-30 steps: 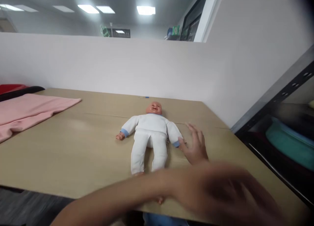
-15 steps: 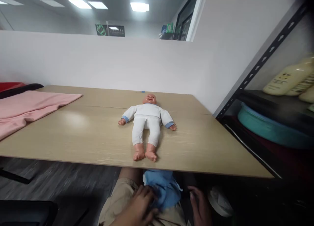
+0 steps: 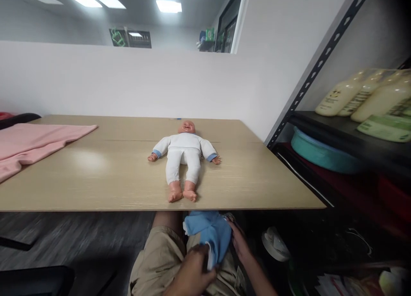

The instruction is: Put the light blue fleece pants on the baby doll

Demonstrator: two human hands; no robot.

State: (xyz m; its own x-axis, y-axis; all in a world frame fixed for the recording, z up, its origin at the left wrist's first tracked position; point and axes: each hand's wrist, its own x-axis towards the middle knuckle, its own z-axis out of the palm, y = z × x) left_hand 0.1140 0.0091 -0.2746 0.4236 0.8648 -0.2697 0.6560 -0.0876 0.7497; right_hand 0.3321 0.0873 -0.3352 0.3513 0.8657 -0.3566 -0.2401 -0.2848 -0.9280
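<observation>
both hands in the lap below the table (image 3: 96, 189) edge: left hand (image 3: 192, 272) closed on the blue garment (image 3: 210, 232), right hand (image 3: 239, 244) touching its far side, grip unclear. best gathered with both hands, avoiding snags. beyond, the doll (image 3: 184, 157) lies face-up.

I log the cloth (image 3: 210, 234) between both hands as light blue with a white patch at its lower edge. Doll (image 3: 183, 155) near the worktop's front edge: white suit, blue cuffs, pink-tan head, hands and feet. Worktop (image 3: 96, 176): pale tan wood grain. Blanket (image 3: 28, 144) at its left edge: salmon pink. Shorts (image 3: 157, 261): khaki. Shelf rack (image 3: 321, 60): black; basin (image 3: 321, 152) teal; bottles (image 3: 359, 95) cream-yellow.
</observation>
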